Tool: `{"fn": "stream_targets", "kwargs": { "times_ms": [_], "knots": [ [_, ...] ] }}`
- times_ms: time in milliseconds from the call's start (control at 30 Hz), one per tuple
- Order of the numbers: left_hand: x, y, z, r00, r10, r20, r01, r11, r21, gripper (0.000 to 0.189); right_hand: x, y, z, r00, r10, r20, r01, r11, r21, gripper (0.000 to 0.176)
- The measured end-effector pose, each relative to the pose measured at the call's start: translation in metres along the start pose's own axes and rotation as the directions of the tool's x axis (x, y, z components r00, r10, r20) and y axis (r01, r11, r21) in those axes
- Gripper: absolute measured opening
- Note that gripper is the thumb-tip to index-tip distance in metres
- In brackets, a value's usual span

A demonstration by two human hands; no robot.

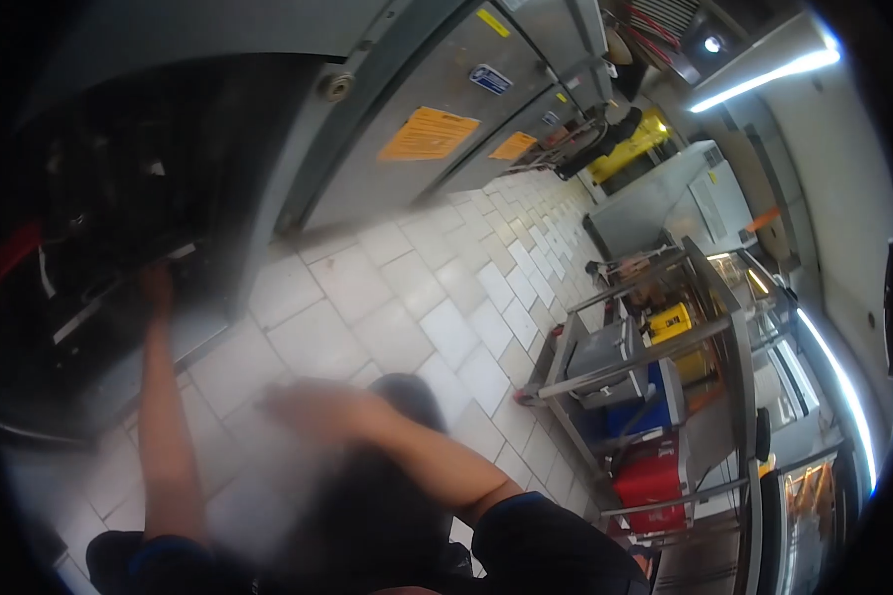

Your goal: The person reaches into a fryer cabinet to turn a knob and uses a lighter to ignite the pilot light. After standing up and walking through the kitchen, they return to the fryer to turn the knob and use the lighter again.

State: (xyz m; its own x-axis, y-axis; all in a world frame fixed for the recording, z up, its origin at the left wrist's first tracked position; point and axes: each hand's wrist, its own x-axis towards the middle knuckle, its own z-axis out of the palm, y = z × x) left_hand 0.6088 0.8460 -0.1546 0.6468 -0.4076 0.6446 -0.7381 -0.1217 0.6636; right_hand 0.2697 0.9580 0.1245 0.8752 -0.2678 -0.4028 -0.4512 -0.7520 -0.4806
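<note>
My left hand (156, 288) reaches into a dark, open cabinet (253, 198) on the left. Shadow hides its fingers, and whether they grip anything does not show. Close to it inside are dim metal parts, a pale strip (77, 322) and a red piece (15, 253). In front of my body, over the tiled floor, my right hand (322, 409) is smeared by motion. Its fingers cannot be made out, and no object shows in it. Below that hand is my dark-clothed leg (377, 506), bent at the knee.
Steel doors (397, 109) with orange notices line the left. White tiles (387, 283) cover the floor. At right stands a metal rack (630, 362) holding a grey case, a blue container and a red box (655, 483). Farther back is a pale steel unit (670, 203).
</note>
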Motion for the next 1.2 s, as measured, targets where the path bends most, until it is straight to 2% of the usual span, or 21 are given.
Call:
{"fn": "stream_targets", "kwargs": {
  "times_ms": [33,67,133,267,567,667,700,733,767,800,833,1033,1133,1200],
  "knots": [
    [0.001,-0.002,-0.001,0.997,-0.041,0.064,0.039,0.999,0.020,0.024,-0.001,-0.001,-0.001,0.999,0.024,-0.045,-0.022,0.999,0.031,0.035],
    [0.002,-0.004,-0.002,0.997,-0.035,0.067,0.035,0.999,0.008,0.024,-0.002,-0.002,-0.002,0.998,0.034,-0.053,-0.032,0.999,0.030,0.035],
    [0.004,-0.003,-0.007,0.984,0.160,0.078,-0.176,0.936,0.305,0.024,-0.003,-0.003,-0.004,0.997,0.015,-0.074,-0.014,1.000,0.024,0.035],
    [0.009,0.015,-0.022,0.983,0.145,0.116,-0.178,0.911,0.373,0.024,-0.003,-0.006,-0.005,0.998,0.028,-0.054,-0.026,0.999,0.041,0.035],
    [0.006,0.011,-0.009,0.989,0.123,0.079,-0.142,0.944,0.300,0.023,-0.005,-0.010,-0.009,0.999,0.016,-0.037,-0.016,1.000,-0.006,0.035],
    [0.005,0.012,-0.008,0.990,0.120,0.076,-0.137,0.947,0.289,0.023,-0.005,-0.019,-0.017,0.997,0.073,-0.030,-0.073,0.997,0.001,0.036],
    [0.006,0.011,-0.007,0.990,0.119,0.073,-0.135,0.948,0.290,0.023,-0.004,-0.027,-0.025,0.977,0.176,0.120,-0.178,0.984,0.001,0.035],
    [0.005,0.011,-0.007,0.990,0.118,0.072,-0.134,0.949,0.286,0.023,-0.003,-0.030,-0.030,0.924,0.273,0.267,-0.280,0.960,-0.014,0.042],
    [0.005,0.011,-0.006,0.991,0.114,0.074,-0.130,0.950,0.284,0.023,-0.004,-0.026,-0.024,0.924,0.273,0.268,-0.279,0.960,-0.016,0.042],
    [0.004,0.011,-0.006,0.991,0.112,0.073,-0.129,0.951,0.282,0.023,-0.005,-0.020,-0.017,0.978,0.173,0.117,-0.174,0.985,0.000,0.035],
    [0.004,0.010,-0.008,0.991,0.110,0.072,-0.126,0.951,0.283,0.023,-0.005,-0.016,-0.012,0.997,0.062,-0.035,-0.062,0.998,-0.001,0.036],
    [0.005,0.010,-0.008,0.992,0.108,0.068,-0.122,0.954,0.274,0.023,-0.004,-0.005,-0.004,0.999,-0.019,-0.051,0.018,0.999,-0.028,0.036],
    [0.004,0.010,-0.007,0.992,0.106,0.067,-0.120,0.956,0.269,0.023,-0.002,-0.009,-0.008,0.999,0.043,-0.001,-0.043,0.999,-0.011,0.036],
    [0.005,0.010,-0.005,0.992,0.105,0.066,-0.119,0.957,0.266,0.023,-0.004,-0.008,-0.007,1.000,0.017,-0.021,-0.017,1.000,-0.012,0.036]
  ]
}}
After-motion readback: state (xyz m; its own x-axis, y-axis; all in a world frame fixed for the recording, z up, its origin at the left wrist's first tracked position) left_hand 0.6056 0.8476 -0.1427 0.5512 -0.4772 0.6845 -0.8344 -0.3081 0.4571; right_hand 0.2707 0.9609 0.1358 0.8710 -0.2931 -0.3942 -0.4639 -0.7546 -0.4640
